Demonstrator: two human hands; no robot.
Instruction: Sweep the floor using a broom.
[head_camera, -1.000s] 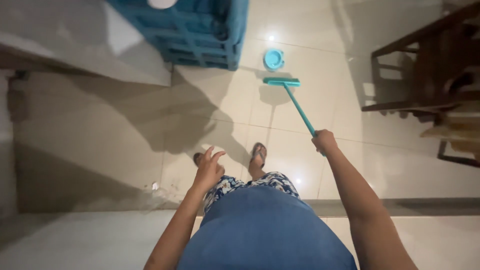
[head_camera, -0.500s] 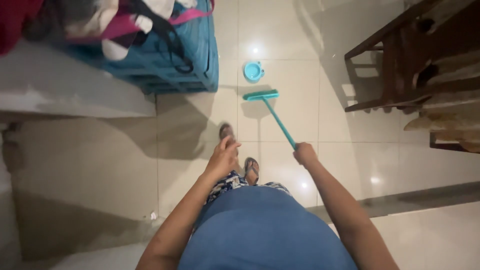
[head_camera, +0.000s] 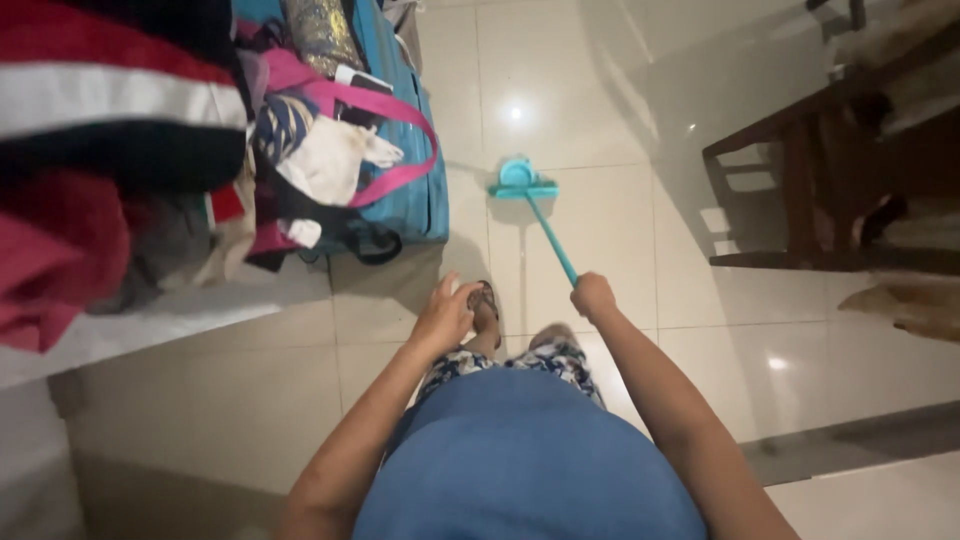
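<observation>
My right hand (head_camera: 593, 295) grips the thin handle of a teal floor brush (head_camera: 545, 228), whose head rests on the pale tiled floor ahead of me. The brush head touches a small round teal dish (head_camera: 515, 173) on the floor. My left hand (head_camera: 447, 313) hangs free in front of my body, fingers loosely curled, holding nothing. My sandalled foot (head_camera: 486, 303) shows just past it.
A blue crate (head_camera: 420, 190) piled with bags, a pink strap and clothes stands at the left on a low ledge. Red, white and black fabric fills the far left. Dark wooden furniture legs (head_camera: 800, 200) stand at the right. A dark floor strip (head_camera: 850, 440) runs at lower right.
I have stepped forward; the crate and clothes now loom nearer on the left. The brush head has moved up against the small teal dish. My left hand's fingers have curled in.
</observation>
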